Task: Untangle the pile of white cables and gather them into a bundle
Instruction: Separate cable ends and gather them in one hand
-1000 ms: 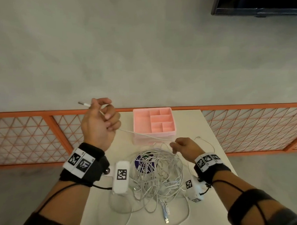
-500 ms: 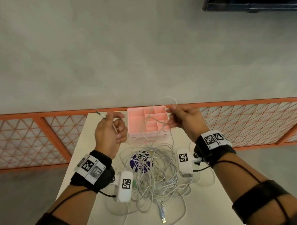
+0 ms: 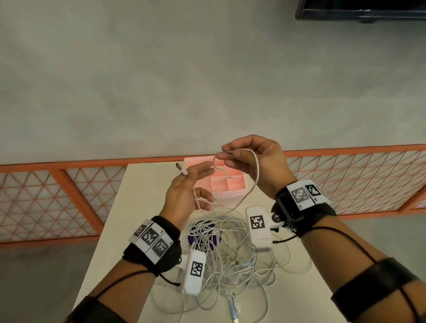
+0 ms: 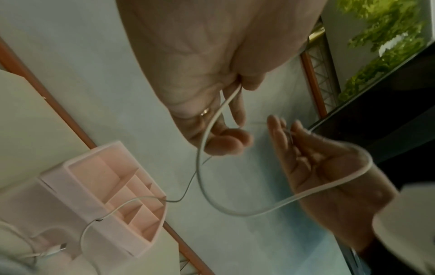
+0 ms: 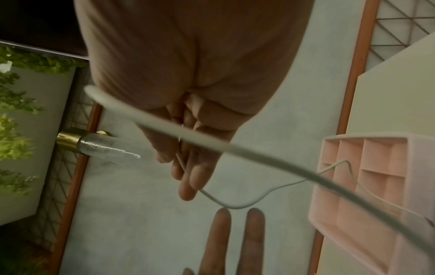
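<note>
Hands: left hand (image 3: 184,194) and right hand (image 3: 253,162) pinch white cable (image 3: 253,184) | raised above table (image 3: 146,213) far edge

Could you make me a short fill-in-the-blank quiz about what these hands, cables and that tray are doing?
1. The right hand pinches a loop of thin white cable above the ____ compartmented plastic tray.
2. The cable's plug end sticks out of the ____ hand.
3. The tangled pile of white cables lies on the white ____.

Missing words: pink; left; table
</note>
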